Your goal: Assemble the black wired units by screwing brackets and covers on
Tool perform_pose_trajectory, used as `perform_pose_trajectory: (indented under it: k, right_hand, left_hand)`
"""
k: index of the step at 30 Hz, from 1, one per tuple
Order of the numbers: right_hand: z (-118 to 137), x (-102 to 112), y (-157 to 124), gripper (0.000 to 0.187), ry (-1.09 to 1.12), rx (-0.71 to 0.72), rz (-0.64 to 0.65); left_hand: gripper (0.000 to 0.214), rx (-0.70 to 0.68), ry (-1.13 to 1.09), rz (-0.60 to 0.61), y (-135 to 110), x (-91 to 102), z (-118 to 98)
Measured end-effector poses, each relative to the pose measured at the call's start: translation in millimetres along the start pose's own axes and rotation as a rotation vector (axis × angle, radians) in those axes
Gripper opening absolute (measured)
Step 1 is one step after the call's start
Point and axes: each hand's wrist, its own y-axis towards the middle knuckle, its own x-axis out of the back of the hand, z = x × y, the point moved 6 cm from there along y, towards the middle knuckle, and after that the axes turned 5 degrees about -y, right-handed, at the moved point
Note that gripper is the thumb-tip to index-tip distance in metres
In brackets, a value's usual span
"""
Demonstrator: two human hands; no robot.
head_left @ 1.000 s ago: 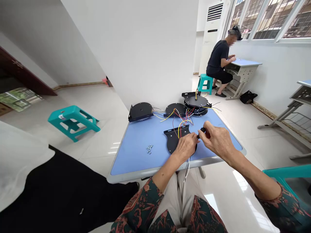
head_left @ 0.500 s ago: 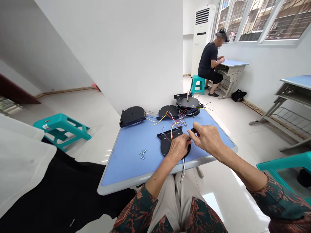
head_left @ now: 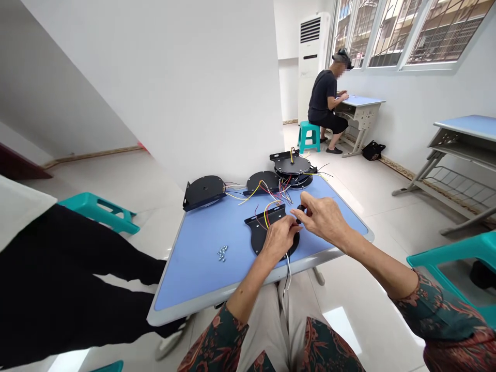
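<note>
Blue counter (head_left: 186,279) on a tiled floor (head_left: 349,258): where's the black plate (head_left: 258,235)?

Near the front edge, under the left hand (head_left: 279,238), though whether those fingers grip anything can't be told. The right hand (head_left: 324,219) pinches a small black part (head_left: 300,208) just beside the plate's top corner.

What could go wrong?

White wires (head_left: 287,274) hang past the front edge, so a snag could drag the plate. A slipped pinch could drop the part, perhaps toward the loose screws (head_left: 222,253).

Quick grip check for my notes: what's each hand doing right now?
Left hand: over the black plate; cannot tell if it's holding anything.
Right hand: closed, pinching a small black part.
</note>
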Motion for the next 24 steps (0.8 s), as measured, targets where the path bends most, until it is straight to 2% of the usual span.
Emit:
perform_pose_trajectory:
  k: [2, 7, 10, 16, 18, 22, 24]
  right_hand:
    - [0.9, -0.6, 1.2, 0.019, 0.037, 0.020, 0.012]
    - [2.5, 2.6, -0.2, 0.017, 0.258, 0.177, 0.072]
    - [-1.2, 5.4, -1.6, 0.008, 0.178, 0.115, 0.008]
    - [0.5, 6.0, -2.5, 0.010, 0.002, -0.019, -0.090]
    - [0.6, 6.2, -1.2, 0.009, 0.029, -0.012, -0.059]
    - [2.9, 6.1, 1.2, 0.018, 0.227, 0.122, 0.099]
    - [1.1, 6.5, 1.6, 0.018, 0.278, 0.128, 0.132]
  left_hand:
    - [0.009, -0.020, 0.000, 0.007, 0.7, -0.6, -0.6]
    - [0.011, -0.047, 0.011, -0.002, 1.1, -2.0, 1.1]
    - [0.013, -0.070, 0.008, 0.003, 0.1, -2.3, 0.5]
    - [0.008, -0.056, 0.000, -0.016, -0.1, -0.3, 0.3]
    - [0.010, -0.070, -0.001, -0.013, 0.0, -1.2, 0.5]
    - [0.012, -0.107, 0.002, -0.011, -0.2, -3.6, 1.7]
    - [0.013, -0.111, 0.007, -0.007, -0.3, -4.2, 1.7]
